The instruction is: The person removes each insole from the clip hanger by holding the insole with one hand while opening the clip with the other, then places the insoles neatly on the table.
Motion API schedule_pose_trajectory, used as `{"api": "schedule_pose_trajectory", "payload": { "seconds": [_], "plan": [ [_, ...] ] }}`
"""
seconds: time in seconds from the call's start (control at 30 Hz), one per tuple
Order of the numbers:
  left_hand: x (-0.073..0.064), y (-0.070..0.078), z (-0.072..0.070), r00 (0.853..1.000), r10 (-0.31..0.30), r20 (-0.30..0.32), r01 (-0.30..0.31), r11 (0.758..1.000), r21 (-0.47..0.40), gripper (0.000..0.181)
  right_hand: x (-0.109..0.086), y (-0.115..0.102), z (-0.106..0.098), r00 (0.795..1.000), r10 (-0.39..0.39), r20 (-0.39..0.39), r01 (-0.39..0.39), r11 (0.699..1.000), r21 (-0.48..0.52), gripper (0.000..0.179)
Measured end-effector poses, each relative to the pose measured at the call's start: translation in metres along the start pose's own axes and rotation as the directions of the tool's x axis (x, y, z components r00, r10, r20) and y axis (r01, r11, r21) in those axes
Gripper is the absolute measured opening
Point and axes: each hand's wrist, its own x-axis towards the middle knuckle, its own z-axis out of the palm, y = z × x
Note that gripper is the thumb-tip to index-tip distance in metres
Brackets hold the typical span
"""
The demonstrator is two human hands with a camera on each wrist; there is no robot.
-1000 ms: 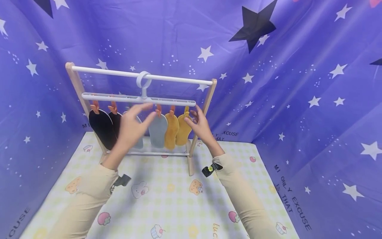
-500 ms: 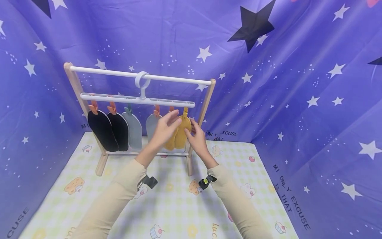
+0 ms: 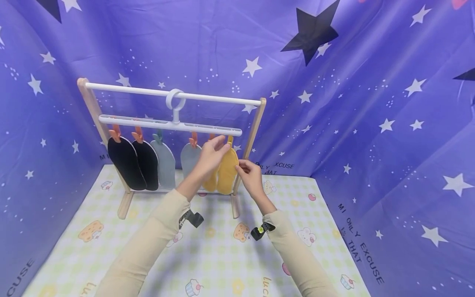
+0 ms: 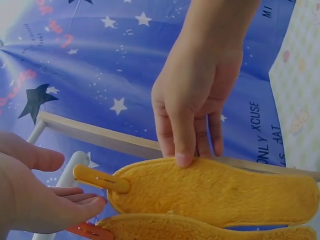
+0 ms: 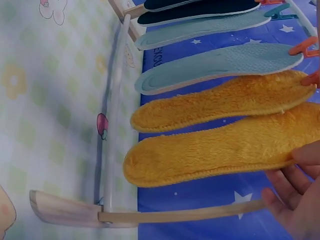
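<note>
My right hand (image 3: 251,176) pinches the edge of a fuzzy yellow insole (image 4: 220,192), thumb on its front and fingers behind. A yellow clothespin (image 4: 101,179) grips the top of this insole and hangs from a white hanger (image 3: 208,127). My left hand (image 3: 210,157) is close beside the clothespin, its thumb and fingers apart with nothing between them. Just left of the held insole hangs a second yellow insole (image 5: 220,100) from an orange clothespin (image 4: 90,230); the left hand partly covers it in the head view.
Two light blue insoles and two black insoles (image 3: 126,161) hang farther left on orange and green clothespins. The hanger's ring (image 3: 175,99) loops over the white top rod (image 3: 126,88) of a wooden rack. A checked cloth (image 3: 219,255) covers the table; a purple starry curtain (image 3: 208,45) surrounds it.
My left hand has moved right, from the hanger's middle to beside the yellow clothespin. My right hand has moved down to the insole's edge; the insole now faces forward more.
</note>
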Motion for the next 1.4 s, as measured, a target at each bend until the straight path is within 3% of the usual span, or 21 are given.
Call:
{"api": "schedule_pose_trajectory", "payload": {
  "seconds": [0.27, 0.47, 0.83, 1.13, 1.4],
  "plan": [
    [0.007, 0.004, 0.000, 0.999, -0.042, 0.033, 0.041, 0.999, 0.027, 0.047, 0.002, -0.001, -0.018, 0.996, 0.026, 0.083, -0.028, 0.999, 0.023, 0.019],
    [0.008, 0.003, 0.000, 0.999, -0.034, 0.010, 0.034, 0.999, 0.010, 0.042, 0.005, -0.003, -0.027, 0.984, 0.079, 0.160, -0.086, 0.996, 0.039, 0.020],
    [0.011, -0.004, -0.003, 1.000, 0.003, -0.017, -0.003, 1.000, -0.010, 0.039, 0.009, 0.003, -0.037, 0.941, 0.200, 0.271, -0.240, 0.963, 0.122, 0.029],
    [0.012, 0.007, -0.012, 0.998, -0.057, -0.023, 0.057, 0.998, 0.008, 0.038, 0.011, 0.002, -0.043, 0.910, 0.229, 0.345, -0.305, 0.934, 0.185, 0.032],
    [0.013, 0.006, -0.012, 0.996, -0.090, -0.007, 0.090, 0.995, -0.040, 0.038, 0.011, 0.001, -0.048, 0.891, 0.241, 0.386, -0.351, 0.904, 0.245, 0.034]
  ]
}}
